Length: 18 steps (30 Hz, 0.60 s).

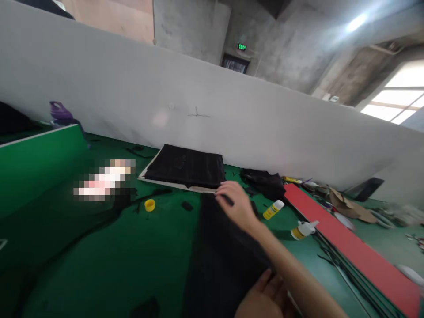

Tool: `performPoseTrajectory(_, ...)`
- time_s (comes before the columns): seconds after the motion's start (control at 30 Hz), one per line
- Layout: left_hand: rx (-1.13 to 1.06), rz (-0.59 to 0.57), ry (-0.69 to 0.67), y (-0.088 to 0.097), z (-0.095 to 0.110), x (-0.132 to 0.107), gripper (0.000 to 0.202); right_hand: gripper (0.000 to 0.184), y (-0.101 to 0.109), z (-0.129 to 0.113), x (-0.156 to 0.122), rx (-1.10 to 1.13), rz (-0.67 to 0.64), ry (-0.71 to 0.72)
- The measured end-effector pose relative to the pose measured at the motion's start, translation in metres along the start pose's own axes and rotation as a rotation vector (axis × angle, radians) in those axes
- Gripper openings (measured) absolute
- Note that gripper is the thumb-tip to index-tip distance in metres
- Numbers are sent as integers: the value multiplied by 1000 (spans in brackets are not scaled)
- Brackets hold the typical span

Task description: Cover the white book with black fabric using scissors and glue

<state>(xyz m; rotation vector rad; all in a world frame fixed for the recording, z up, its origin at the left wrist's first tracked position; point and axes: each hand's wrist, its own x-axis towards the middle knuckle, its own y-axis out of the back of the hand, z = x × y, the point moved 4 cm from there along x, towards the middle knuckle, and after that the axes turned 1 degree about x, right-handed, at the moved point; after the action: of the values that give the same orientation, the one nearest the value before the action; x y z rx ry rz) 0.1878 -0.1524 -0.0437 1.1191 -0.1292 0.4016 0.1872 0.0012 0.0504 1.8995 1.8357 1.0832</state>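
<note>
A long strip of black fabric [218,256] lies on the green table [115,260], running away from me. My right hand [236,204] reaches to its far end, with the fingers curled and closed on the edge of the strip. Just beyond the hand is a flat stack of black fabric [187,170] on a white board. My left hand [265,296] shows only in part at the bottom edge. It lies flat on the near end of the strip, fingers stretched out, under my right forearm.
A yellow cap [149,204] and two yellow-and-white glue bottles [273,209] [303,229] are on the table. A long red board [351,247], black cords [347,274] and cardboard scraps [349,205] lie at the right. A green divider [36,154] stands left; a white partition [232,115] closes the back.
</note>
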Motion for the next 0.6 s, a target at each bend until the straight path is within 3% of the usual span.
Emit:
performPoseTrajectory(0.1,171,46,-88,-3,1,-2,31,35,38,43,28,-184,55,-91)
performPoseTrajectory(0.17,212,90,-102,-3,0,-4,30,30,42,64,34,-283,-29,-158)
performPoseTrajectory(0.23,223,108,-87,-4,-2,-6,30,25,33,78,34,-354,-135,-207)
performPoseTrajectory(0.4,219,98,-85,-13,-3,-3,36,31,11,93,41,-420,-327,-312)
performPoseTrajectory(0.6,246,119,-53,-20,-3,8,25,31,29,87,49,-398,-468,-375)
